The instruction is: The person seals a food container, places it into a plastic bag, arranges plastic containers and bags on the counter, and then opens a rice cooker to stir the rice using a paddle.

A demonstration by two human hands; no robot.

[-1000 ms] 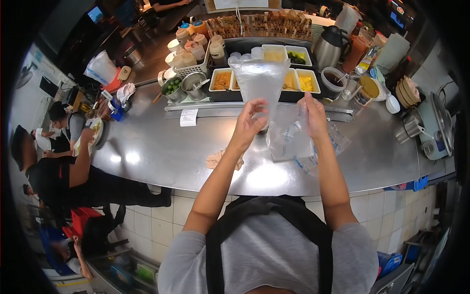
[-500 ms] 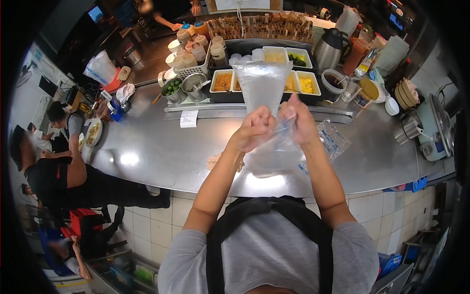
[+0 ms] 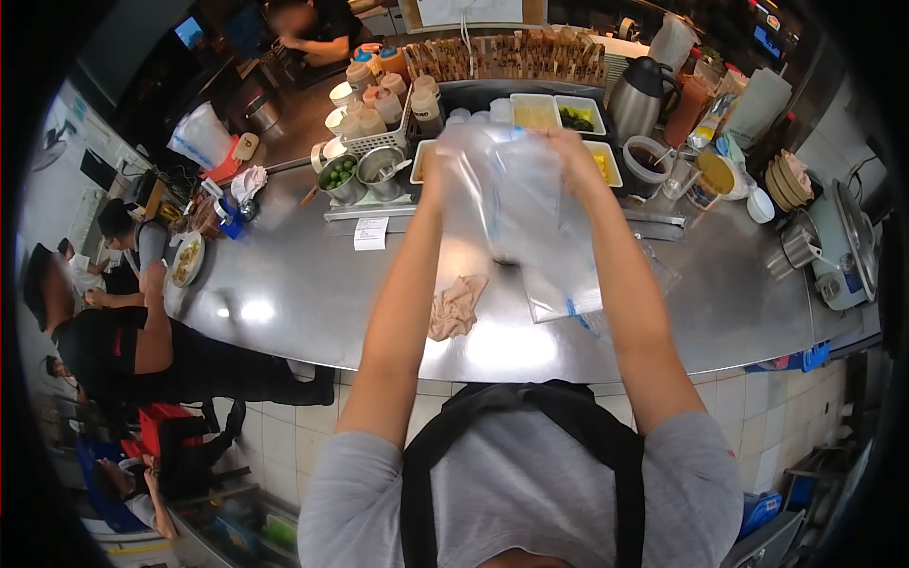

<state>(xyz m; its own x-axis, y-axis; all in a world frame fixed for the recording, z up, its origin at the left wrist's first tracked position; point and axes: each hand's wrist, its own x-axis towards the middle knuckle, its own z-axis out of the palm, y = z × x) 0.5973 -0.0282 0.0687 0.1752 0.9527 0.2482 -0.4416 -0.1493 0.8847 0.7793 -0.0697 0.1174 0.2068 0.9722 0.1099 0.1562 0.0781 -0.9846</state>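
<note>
Both arms reach forward over the steel counter [image 3: 322, 308]. My right hand [image 3: 566, 151] is closed on the upper right edge of a clear plastic bag [image 3: 530, 204] with blue print, blurred by motion. At the left side of the clear plastic, my left hand [image 3: 433, 175] is mostly hidden, and its fingers do not show. The plastic overlaps a tall clear-lined container [image 3: 469, 161] in front of the food trays. Below the bag lies a crumpled beige cloth [image 3: 456, 308].
Behind are food trays [image 3: 536, 112], squeeze bottles [image 3: 383, 104], a pot of limes [image 3: 338, 175] and a steel jug [image 3: 639, 95]. A receipt [image 3: 370, 234] lies left of centre. Co-workers stand at left [image 3: 104, 331] and at the back [image 3: 322, 33].
Both hands have moved forward and apart, and the clear bag is now spread over the container. The beige cloth is more exposed. The person at the back has come further into view.
</note>
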